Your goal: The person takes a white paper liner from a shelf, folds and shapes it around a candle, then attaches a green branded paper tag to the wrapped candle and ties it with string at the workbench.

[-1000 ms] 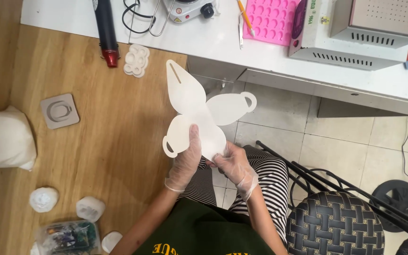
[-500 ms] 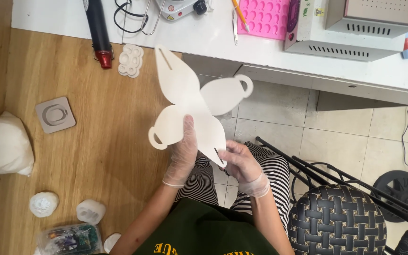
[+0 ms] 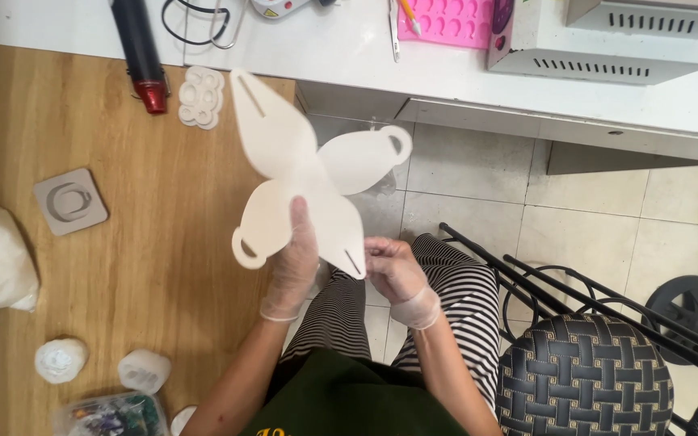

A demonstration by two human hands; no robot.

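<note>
Now the white paper shape (image 3: 309,173) sits a little higher and more to the left than it did a moment ago, and it has turned a bit, so the pointed flap with the slot near the bottom now lies right by the right hand (image 3: 393,270). It looks like the person is turning the shape around to get at that slotted flap. The shape has four flaps, like a flower: two pointed ones with slots and two round ones with a loop at the end. It is held up in the air, over the edge of the wooden worktop (image 3: 123,242) and the tiled floor (image 3: 478,194), above the person's striped lap. The left hand (image 3: 294,258) holds it from behind, with its fingers (image 3: 300,222) flat and mostly straight against the middle of the paper. The right hand has its fingers curled in close, pinching the tip of the lower flap. Both hands wear thin clear gloves. Near by on the worktop lie a white mould (image 3: 200,97) with round holes and a black tool with a red tip (image 3: 140,52).
</note>
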